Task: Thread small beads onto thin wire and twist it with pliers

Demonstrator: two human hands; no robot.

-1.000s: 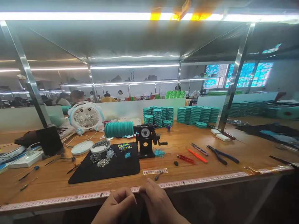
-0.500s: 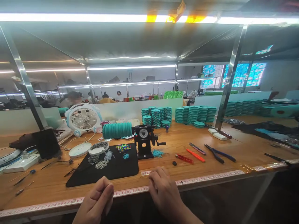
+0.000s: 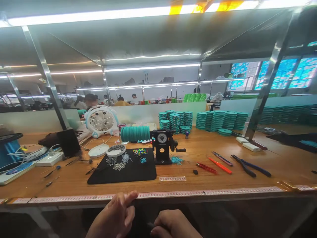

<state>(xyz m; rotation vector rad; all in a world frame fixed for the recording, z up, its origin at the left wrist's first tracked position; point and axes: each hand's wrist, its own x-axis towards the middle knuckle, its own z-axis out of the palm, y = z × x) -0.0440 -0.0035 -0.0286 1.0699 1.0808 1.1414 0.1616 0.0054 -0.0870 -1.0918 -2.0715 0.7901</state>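
Note:
My left hand hangs at the table's front edge, over the measuring tape fixed along it. One finger points towards the tape and the others are curled in. My right hand is lower, in front of the edge, with its fingers bent inward. A small faint blur shows by its fingertips; I cannot make out what either hand holds. Beyond them stands a black hand-cranked winder carrying a row of teal spools. A black mat beside it bears coloured beads and small metal parts.
On the right lie pliers, an orange pen-like tool, a cutter and a red tool. Teal spool stacks stand at the back. A white fan, a phone-like dark panel and a blue spool are leftward.
The view has swung left, so the bench appears shifted right. My right hand has dropped from above the tape to below the table edge. My left hand has turned, one finger now extended.

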